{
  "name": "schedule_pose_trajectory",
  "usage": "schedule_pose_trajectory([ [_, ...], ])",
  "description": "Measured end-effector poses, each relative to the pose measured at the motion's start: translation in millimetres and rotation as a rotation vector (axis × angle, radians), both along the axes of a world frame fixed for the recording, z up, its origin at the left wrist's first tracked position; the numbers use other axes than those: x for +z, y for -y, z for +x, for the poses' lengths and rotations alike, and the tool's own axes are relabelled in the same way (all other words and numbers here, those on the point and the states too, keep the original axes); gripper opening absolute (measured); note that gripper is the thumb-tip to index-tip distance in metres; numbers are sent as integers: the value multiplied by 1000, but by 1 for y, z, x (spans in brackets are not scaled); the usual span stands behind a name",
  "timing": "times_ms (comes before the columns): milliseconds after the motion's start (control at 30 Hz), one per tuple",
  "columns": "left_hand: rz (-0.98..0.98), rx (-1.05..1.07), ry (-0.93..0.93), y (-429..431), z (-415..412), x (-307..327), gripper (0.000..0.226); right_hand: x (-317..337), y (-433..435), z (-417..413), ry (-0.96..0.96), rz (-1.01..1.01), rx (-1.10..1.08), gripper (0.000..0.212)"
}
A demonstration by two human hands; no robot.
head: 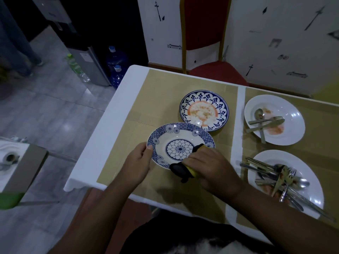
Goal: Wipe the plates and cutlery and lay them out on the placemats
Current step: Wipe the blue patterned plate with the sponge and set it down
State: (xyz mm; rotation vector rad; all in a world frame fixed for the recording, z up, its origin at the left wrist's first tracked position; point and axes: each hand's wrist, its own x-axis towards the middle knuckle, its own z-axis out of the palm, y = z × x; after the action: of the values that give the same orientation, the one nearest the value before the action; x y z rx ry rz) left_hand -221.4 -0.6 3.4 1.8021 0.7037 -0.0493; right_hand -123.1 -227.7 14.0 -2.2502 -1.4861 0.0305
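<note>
Left hand, fingers curled, pinches the left rim of the blue patterned plate. Right hand, closed around a black-and-yellow cloth, presses it on the plate's near-right rim. The plate lies on the placemat toward the table's near-left corner.

bare placemat beyond dirty plate

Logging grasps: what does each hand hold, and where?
Left hand grips the blue flower plate by its left rim; right hand grips a black-and-yellow cloth around its middle.
</note>
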Motion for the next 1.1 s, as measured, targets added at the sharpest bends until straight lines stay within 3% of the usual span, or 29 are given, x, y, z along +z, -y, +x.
schedule_pose_trajectory([
  [100, 280, -249, 177, -19, -10, -5, 66, 1, 1, 6, -23, 13, 21, 47],
  [167, 499, -496, 233, -28, -13, -6, 72, 4, 3, 11, -51, 25, 30, 53],
  [267, 646, -663, 299, -31, -9, -4, 45, 11, 4, 23, -67, 36, 45, 48],
  [400, 604, -579, 400, -30, 2, 9, 25, 30, 0, 45, -141, 89, 31, 51],
  [500, 361, -437, 330, -22, 3, 15, 18, 50, -2, 59, -237, 276, -214, 64],
  [600, -28, -223, 213, -10, -4, 11, 22, 60, -7, 61, -438, 449, -469, 52],
  [700, -424, 47, 109, 3, -8, 6, 29, 46, -6, 41, -471, 382, -524, 47],
  [767, -624, 161, 87, 16, -7, 5, 32, 29, -9, 18, -429, 276, -414, 52],
  [900, -861, 259, 83, 42, -7, 1, 40, 4, -27, -17, -266, 45, -10, 61],
  [1100, -972, 328, 109, 44, -9, -2, 48, 10, -31, 9, -443, 79, -294, 63],
])
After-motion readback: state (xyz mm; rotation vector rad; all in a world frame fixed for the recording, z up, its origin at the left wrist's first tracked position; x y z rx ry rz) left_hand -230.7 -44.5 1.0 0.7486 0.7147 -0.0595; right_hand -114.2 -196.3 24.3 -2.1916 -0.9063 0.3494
